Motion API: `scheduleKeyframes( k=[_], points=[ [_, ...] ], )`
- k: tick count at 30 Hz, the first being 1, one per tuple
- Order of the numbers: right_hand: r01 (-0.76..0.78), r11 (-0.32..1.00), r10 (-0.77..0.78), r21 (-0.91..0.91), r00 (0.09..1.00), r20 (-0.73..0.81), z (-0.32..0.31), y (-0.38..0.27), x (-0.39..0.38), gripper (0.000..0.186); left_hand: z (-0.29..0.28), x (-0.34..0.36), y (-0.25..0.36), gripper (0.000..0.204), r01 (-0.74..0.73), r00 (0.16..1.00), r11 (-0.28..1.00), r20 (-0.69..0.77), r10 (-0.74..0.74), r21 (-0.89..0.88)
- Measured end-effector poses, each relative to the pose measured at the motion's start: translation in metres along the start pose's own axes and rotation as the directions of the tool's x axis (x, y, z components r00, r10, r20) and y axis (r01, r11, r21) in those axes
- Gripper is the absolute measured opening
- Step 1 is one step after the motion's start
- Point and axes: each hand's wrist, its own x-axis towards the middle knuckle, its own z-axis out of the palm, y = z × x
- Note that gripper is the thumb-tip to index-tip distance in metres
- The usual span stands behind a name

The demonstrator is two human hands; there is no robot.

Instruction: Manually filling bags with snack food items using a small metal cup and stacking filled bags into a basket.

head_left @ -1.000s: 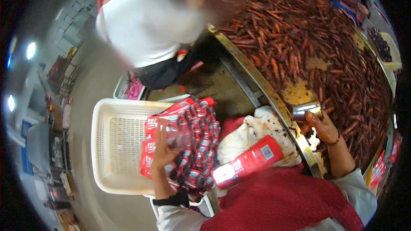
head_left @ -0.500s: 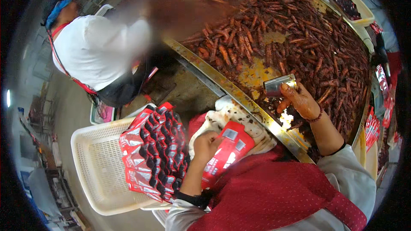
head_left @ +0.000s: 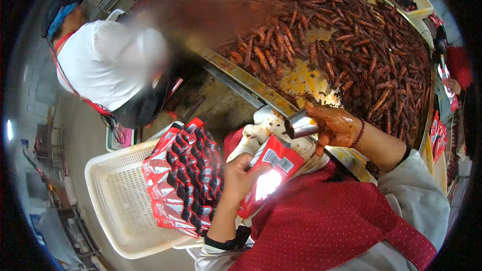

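Note:
My left hand [head_left: 238, 178] grips a red pouch [head_left: 273, 163] with a printed label, its upper edge tilted toward the pan. Just above that edge my right hand [head_left: 335, 126] is closed around a short shiny metal tube [head_left: 301, 124], whose dark end points left. What is inside the tube cannot be seen. The right fingers are coated in reddish-brown sauce. Behind the pouch, a stained white cloth [head_left: 263, 126] lies against the rim of the large pan. Dark red-brown sauced sticks of food [head_left: 381, 78] fill the pan.
A white plastic basket [head_left: 108, 190] at lower left holds rows of filled red pouches [head_left: 186, 180]. The pan's metal rim [head_left: 251, 88] runs diagonally before me. At left stands a person in white [head_left: 108, 65]. Another basket [head_left: 419, 0] is at far right.
My right hand has brought the metal tube down and left from over the pan to the pouch's upper edge. The pouch has been turned and lifted slightly in my left hand.

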Motion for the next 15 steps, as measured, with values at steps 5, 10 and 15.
scheduleKeyframes(
  k=[5, 10, 15],
  points=[
    [-0.011, 0.747, 0.061, -0.665, 0.997, 0.052, 0.017, -0.027, -0.014, 0.051, 0.022, 0.009, 0.031, 0.020, -0.115, 0.993, 0.993, -0.032, 0.115, -0.002],
    [0.359, -0.018, -0.059, -0.933, 0.931, 0.360, 0.043, -0.019, -0.014, 0.052, 0.046, 0.019, 0.029, 0.030, 0.024, 0.974, 0.963, 0.224, 0.038, -0.267],
    [0.452, 0.736, -0.497, -0.504, 0.866, 0.051, 0.023, -0.056, 0.048, 0.036, 0.015, 0.024, 0.029, 0.032, 0.160, 0.973, 0.825, 0.226, -0.040, -0.542]
  ],
)
